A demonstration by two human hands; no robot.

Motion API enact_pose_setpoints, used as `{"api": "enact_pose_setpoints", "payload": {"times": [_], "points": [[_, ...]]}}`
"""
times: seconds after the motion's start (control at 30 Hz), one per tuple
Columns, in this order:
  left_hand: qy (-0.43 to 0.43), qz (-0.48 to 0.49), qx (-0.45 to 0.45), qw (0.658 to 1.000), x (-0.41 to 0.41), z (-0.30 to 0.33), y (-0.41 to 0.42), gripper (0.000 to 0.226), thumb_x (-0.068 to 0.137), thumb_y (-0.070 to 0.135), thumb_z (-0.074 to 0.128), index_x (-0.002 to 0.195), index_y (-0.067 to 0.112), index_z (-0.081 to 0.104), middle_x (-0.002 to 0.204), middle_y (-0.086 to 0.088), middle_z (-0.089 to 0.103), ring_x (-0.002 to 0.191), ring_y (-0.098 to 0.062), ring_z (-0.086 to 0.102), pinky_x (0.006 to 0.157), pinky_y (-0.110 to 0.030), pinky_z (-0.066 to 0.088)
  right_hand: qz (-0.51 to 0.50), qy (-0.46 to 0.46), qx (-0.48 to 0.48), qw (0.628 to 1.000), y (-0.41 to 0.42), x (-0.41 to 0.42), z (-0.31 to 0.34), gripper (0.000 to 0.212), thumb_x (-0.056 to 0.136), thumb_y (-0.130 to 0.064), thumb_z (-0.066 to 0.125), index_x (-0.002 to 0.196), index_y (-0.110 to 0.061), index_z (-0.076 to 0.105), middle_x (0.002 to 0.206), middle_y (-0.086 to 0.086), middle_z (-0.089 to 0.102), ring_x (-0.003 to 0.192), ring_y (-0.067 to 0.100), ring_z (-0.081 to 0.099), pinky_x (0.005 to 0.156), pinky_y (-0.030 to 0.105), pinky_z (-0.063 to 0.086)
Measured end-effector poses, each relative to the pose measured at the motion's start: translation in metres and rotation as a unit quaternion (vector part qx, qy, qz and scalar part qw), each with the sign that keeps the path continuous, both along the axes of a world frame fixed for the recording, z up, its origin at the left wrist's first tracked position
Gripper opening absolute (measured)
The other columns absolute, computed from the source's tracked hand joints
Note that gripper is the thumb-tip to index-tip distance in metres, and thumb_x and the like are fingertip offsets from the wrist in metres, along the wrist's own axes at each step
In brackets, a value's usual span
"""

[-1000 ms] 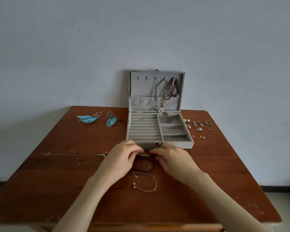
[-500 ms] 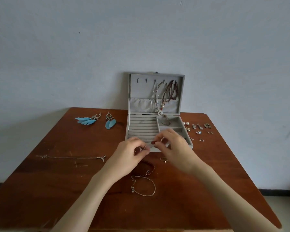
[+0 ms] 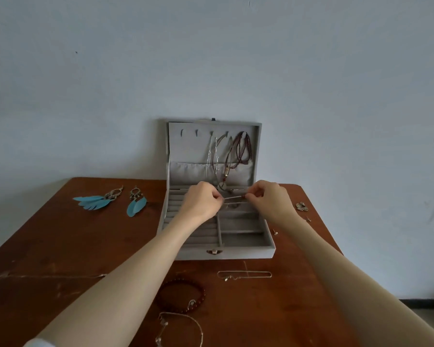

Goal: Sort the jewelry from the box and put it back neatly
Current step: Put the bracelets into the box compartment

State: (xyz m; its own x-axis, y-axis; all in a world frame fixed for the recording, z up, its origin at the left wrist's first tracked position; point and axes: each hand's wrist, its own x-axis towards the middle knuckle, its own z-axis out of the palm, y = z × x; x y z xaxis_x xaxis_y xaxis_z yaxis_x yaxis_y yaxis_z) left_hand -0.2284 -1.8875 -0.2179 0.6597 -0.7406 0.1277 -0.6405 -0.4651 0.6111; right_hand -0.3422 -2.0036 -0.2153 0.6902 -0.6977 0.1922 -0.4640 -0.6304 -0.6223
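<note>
Head view: left hand [image 3: 202,200], right hand [image 3: 267,196] pinch thin chain [image 3: 233,197] over jewelry box [image 3: 246,252]; necklaces [image 3: 241,151] hung, bracelets [image 3: 181,294], earrings [image 3: 95,202] remain on counter [image 3: 60,246].

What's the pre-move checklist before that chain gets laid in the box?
1. Left hand pinches one end of the thin chain: ok.
2. Right hand pinches the other end: ok.
3. Chain is over the open jewelry box: ok.
4. Far right compartment free: cannot tell, hands cover it.
5. Chain clear of the hanging necklaces: cannot tell.
6. Red bead bracelet on the table, untouched: ok.
</note>
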Motion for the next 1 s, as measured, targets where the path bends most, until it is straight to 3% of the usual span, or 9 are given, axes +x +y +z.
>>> {"api": "enact_pose_setpoints", "payload": {"times": [0.07, 0.2, 0.33, 0.43, 0.53, 0.67, 0.8, 0.9, 1.0], "points": [[-0.003, 0.015, 0.023, 1.0, 0.004, -0.005, -0.009, 0.016, 0.083, 0.016, 0.06, 0.087, 0.014, 0.075, 0.091, -0.007, 0.072, 0.086, -0.022, 0.066, 0.081, -0.037, 0.054, 0.007, 0.046, -0.059, 0.997, -0.005, 0.006, -0.007, 0.014, 0.087, -0.022, 0.057, 0.094, -0.017, 0.067, 0.096, 0.003, 0.067, 0.1, 0.023, 0.056, 0.087, 0.039, 0.047], [-0.042, 0.04, 0.049, 0.997, 0.005, -0.009, -0.017, 0.012, 0.081, 0.017, 0.064, 0.086, 0.019, 0.075, 0.093, -0.003, 0.072, 0.092, -0.023, 0.065, 0.08, -0.035, 0.053, 0.026, 0.111, -0.131, 0.985, -0.005, 0.012, -0.012, 0.017, 0.087, -0.023, 0.055, 0.095, -0.017, 0.069, 0.105, 0.005, 0.065, 0.112, 0.026, 0.045, 0.089, 0.037, 0.039], [-0.04, 0.044, 0.005, 0.998, 0.004, -0.012, -0.015, 0.017, 0.084, 0.029, 0.064, 0.092, 0.016, 0.07, 0.098, -0.004, 0.069, 0.094, -0.021, 0.062, 0.077, -0.032, 0.05, 0.016, 0.058, -0.093, 0.994, -0.002, 0.01, -0.014, 0.02, 0.089, -0.022, 0.053, 0.091, -0.015, 0.072, 0.097, 0.007, 0.061, 0.108, 0.03, 0.046, 0.088, 0.038, 0.041], [-0.037, 0.025, -0.057, 0.997, 0.0, -0.01, 0.001, 0.021, 0.088, 0.028, 0.059, 0.103, 0.014, 0.064, 0.104, -0.004, 0.062, 0.091, -0.015, 0.057, 0.074, -0.023, 0.044, -0.014, -0.008, -0.074, 0.997, 0.009, 0.0, -0.014, 0.024, 0.093, -0.024, 0.05, 0.101, -0.015, 0.071, 0.103, 0.007, 0.061, 0.106, 0.026, 0.046, 0.089, 0.037, 0.039], [-0.03, 0.0, -0.084, 0.996, -0.01, -0.003, 0.029, 0.019, 0.09, 0.026, 0.056, 0.106, 0.017, 0.062, 0.098, 0.003, 0.06, 0.084, -0.006, 0.052, 0.066, -0.012, 0.036, -0.011, -0.081, -0.101, 0.992, 0.036, -0.016, -0.015, 0.021, 0.093, -0.021, 0.052, 0.101, -0.012, 0.07, 0.103, 0.005, 0.062, 0.097, 0.022, 0.048, 0.08, 0.029, 0.039], [-0.019, -0.045, -0.093, 0.995, -0.026, 0.011, 0.068, 0.015, 0.091, 0.024, 0.055, 0.104, 0.02, 0.061, 0.083, 0.014, 0.056, 0.073, 0.002, 0.051, 0.061, -0.007, 0.038, 0.05, -0.133, -0.106, 0.984, 0.081, -0.035, -0.011, 0.016, 0.09, -0.014, 0.057, 0.096, -0.009, 0.071, 0.092, 0.004, 0.062, 0.085, 0.019, 0.052, 0.074, 0.019, 0.037], [-0.017, -0.085, -0.103, 0.991, -0.041, 0.012, 0.109, 0.01, 0.09, 0.025, 0.056, 0.095, 0.025, 0.065, 0.084, 0.012, 0.063, 0.075, 0.0, 0.057, 0.065, -0.008, 0.042, 0.121, -0.089, -0.066, 0.986, 0.123, -0.059, -0.017, 0.015, 0.089, -0.019, 0.058, 0.086, -0.012, 0.071, 0.08, -0.002, 0.059, 0.071, 0.012, 0.052, 0.068, 0.021, 0.04], [0.017, -0.092, -0.125, 0.988, -0.053, 0.001, 0.139, 0.01, 0.089, 0.02, 0.059, 0.09, 0.022, 0.068, 0.077, 0.014, 0.065, 0.074, -0.001, 0.059, 0.064, -0.007, 0.042, 0.131, -0.03, -0.053, 0.99, 0.145, -0.069, -0.034, 0.018, 0.089, -0.026, 0.058, 0.094, -0.015, 0.072, 0.091, -0.001, 0.061, 0.079, 0.013, 0.056, 0.078, 0.026, 0.046], [0.039, -0.069, -0.144, 0.986, -0.055, -0.016, 0.163, 0.013, 0.085, 0.013, 0.063, 0.091, 0.022, 0.07, 0.086, 0.014, 0.066, 0.086, 0.0, 0.059, 0.07, -0.007, 0.044, 0.106, -0.039, -0.075, 0.991, 0.158, -0.07, -0.042, 0.022, 0.088, -0.027, 0.062, 0.102, -0.012, 0.072, 0.095, 0.003, 0.059, 0.085, 0.017, 0.058, 0.079, 0.022, 0.045]]}}
